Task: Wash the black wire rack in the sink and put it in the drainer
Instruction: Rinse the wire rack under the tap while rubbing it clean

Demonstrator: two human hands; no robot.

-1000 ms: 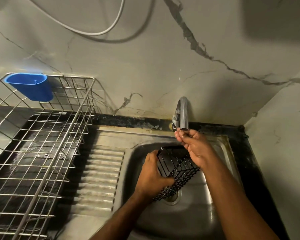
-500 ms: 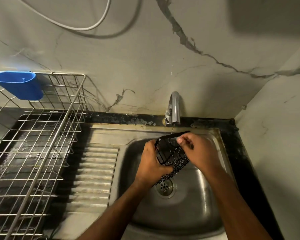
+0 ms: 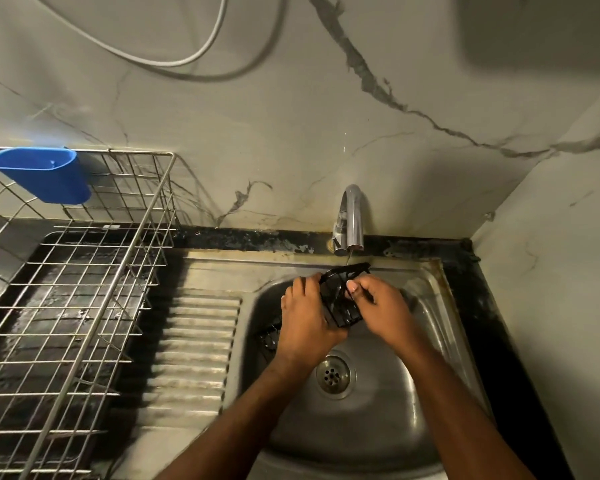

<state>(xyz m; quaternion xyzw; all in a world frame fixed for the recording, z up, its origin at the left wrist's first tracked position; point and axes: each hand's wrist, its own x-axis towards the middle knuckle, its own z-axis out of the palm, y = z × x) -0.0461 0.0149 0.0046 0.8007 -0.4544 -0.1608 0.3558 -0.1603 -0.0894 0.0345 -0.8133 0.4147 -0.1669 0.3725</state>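
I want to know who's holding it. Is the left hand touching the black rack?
Touching. The head view shows the left hand curled round the black wire rack over the sink.

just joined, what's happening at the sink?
A person is washing a black wire rack over the sink. The left hand grips it from the left side and the right hand pinches its upper edge. They hold it just under the tap, where a thin stream of water runs. The metal drainer on the left, with a blue cup hung on its back rail, doesn't have the rack yet.
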